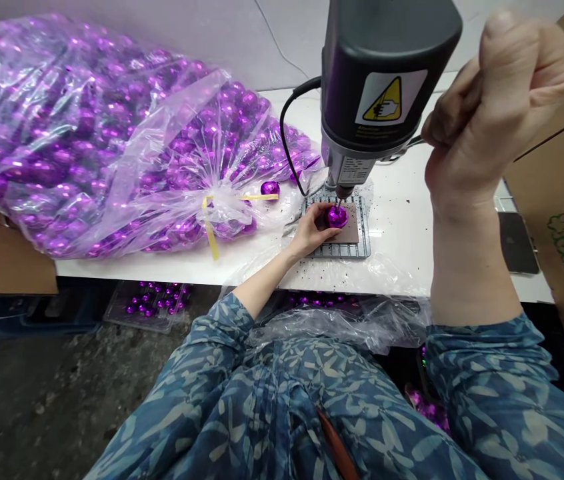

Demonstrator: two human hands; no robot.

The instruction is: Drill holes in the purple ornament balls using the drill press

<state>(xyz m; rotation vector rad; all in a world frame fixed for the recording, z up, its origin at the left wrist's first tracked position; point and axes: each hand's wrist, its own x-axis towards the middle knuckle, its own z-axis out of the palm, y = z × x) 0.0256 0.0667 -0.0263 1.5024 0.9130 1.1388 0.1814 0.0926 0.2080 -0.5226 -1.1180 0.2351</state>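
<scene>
Directly under the drill press (382, 87) bit, the left hand (312, 230) clasps one purple ball (337, 216) on the tabletop (402, 227), the right hand (492, 107) is clenched on the press's lever (407, 143), and the bag (87, 133) left of the press looks full, so most work seems undone.

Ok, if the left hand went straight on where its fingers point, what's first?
The left hand is closed around the purple ball; past it, probably the machine's tip just above the ball, though depth is unclear.
</scene>
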